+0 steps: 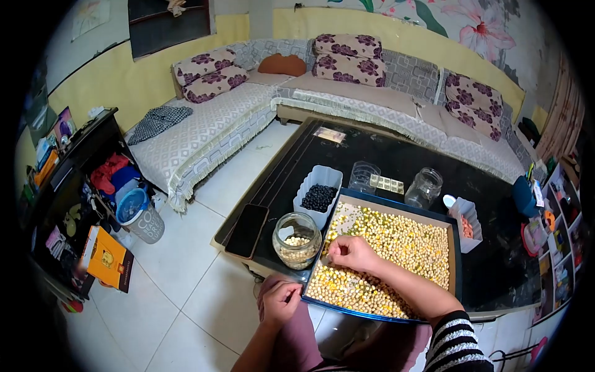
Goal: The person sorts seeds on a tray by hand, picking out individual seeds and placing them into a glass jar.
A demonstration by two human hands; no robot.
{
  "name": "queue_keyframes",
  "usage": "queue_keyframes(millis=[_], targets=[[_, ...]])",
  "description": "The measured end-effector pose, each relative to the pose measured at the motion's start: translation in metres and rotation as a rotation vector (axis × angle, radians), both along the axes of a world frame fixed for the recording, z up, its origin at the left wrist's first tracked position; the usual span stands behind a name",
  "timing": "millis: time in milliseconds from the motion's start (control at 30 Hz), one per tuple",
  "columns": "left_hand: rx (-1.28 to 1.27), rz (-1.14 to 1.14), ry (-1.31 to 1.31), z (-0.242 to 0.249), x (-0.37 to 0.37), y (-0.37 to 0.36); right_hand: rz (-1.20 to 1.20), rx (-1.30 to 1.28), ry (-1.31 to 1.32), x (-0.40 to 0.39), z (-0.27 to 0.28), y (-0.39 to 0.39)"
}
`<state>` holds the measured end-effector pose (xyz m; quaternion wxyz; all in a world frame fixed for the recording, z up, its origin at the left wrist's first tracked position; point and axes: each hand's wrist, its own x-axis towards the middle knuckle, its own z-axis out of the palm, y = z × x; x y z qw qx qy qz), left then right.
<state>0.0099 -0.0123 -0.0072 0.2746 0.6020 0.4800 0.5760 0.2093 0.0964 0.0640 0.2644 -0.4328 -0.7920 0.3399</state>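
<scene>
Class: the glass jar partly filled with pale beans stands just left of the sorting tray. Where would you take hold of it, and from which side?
Take the glass jar around its round wall just below the open mouth, coming from the left. The tray rim sits close on its right and the white tub of black beans behind it. It stands upright, so a sideways grip probably keeps the beans in.

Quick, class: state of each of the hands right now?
Left hand: curled closed in the lap; contents cannot be told.
Right hand: fingers pinched over the beans in the tray.
</scene>
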Motion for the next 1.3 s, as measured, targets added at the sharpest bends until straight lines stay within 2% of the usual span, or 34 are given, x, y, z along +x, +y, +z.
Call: queue_keyframes(millis=[67, 333, 400, 467, 567, 633, 733, 767, 800, 900, 933, 1000, 1300], targets=[[0.005, 0.003, 0.02, 0.004, 0.0, -0.001, 0.005, -0.246, 0.198, -0.004, 0.014, -0.001], [0.022, 0.016, 0.038, 0.008, 0.001, -0.002, 0.034, -0.126, 0.443, -0.017, 0.039, 0.01], [0.015, 0.012, 0.02, 0.0, 0.001, 0.0, 0.029, -0.089, 0.422, -0.025, 0.05, 0.013], [0.007, 0.006, 0.003, -0.002, 0.001, -0.001, -0.007, 0.022, 0.302, -0.034, 0.057, 0.015], [-0.016, 0.002, -0.03, 0.002, 0.001, -0.002, -0.009, 0.122, 0.256, -0.034, 0.051, 0.017], [0.012, 0.023, 0.042, 0.011, 0.001, -0.003, -0.068, 0.204, 0.209, -0.028, 0.046, 0.015], [0.013, 0.03, 0.017, 0.008, 0.003, -0.001, -0.07, 0.169, 0.18, -0.012, 0.024, 0.008], [0.011, 0.026, 0.014, 0.006, 0.003, 0.0, -0.025, 0.22, 0.129, -0.007, 0.009, 0.008], [0.025, 0.02, 0.027, 0.002, 0.002, 0.001, -0.002, 0.077, 0.06, -0.006, 0.012, 0.0], [0.029, 0.011, 0.03, 0.002, 0.002, 0.001, 0.054, 0.066, -0.188, -0.009, 0.001, -0.006], [0.022, 0.006, 0.016, 0.004, 0.001, 0.0, 0.056, 0.064, -0.184, -0.011, -0.003, -0.007], [0.02, 0.015, 0.036, 0.008, 0.002, -0.001, 0.139, 0.223, -0.251, -0.014, -0.012, -0.005], [0.011, 0.008, 0.008, 0.001, 0.002, 0.0, 0.168, 0.282, -0.423, -0.017, -0.009, -0.008]])
